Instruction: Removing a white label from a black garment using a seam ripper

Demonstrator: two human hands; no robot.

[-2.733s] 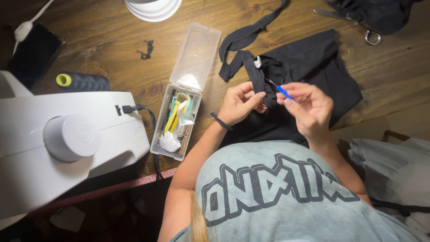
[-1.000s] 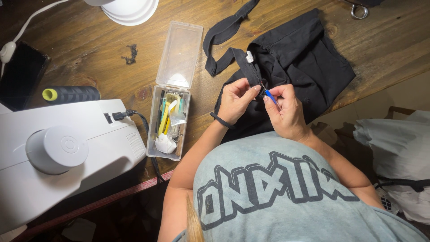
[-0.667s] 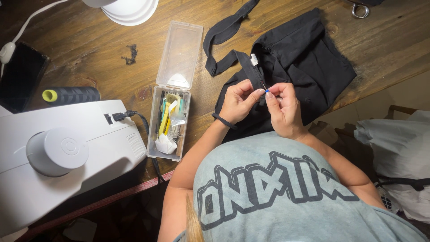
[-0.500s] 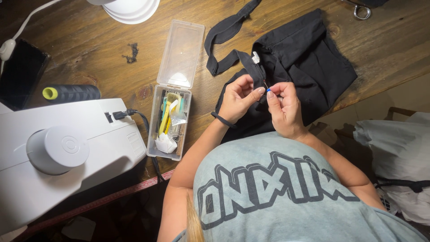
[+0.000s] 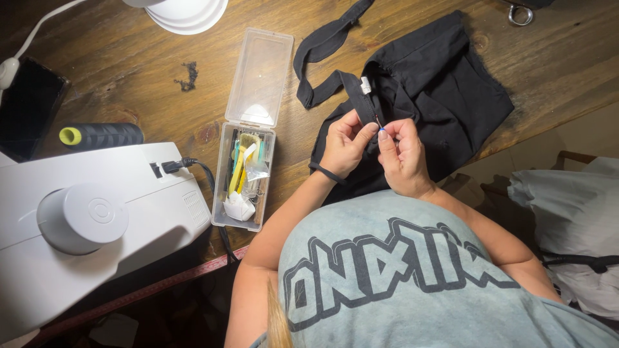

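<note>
surface: dark wooden table (image 5: 129, 64), planks with knots
left edge: white sewing machine (image 5: 84, 225), black thread spool (image 5: 103, 135), dark flat device (image 5: 26, 106)
middle: open clear plastic box (image 5: 248, 164), thread scraps (image 5: 188, 75)
top: white lamp shade (image 5: 187, 11)
right: black garment (image 5: 425, 84) with strap (image 5: 322, 45)

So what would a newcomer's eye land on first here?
Both hands, left hand and right hand, pinch a black garment at centre, a small blue tool at the right fingertips. Left of them lies an open clear box of sewing bits, then a white sewing machine.

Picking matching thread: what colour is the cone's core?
Yellow-green core, dark thread spool; head view.
</note>
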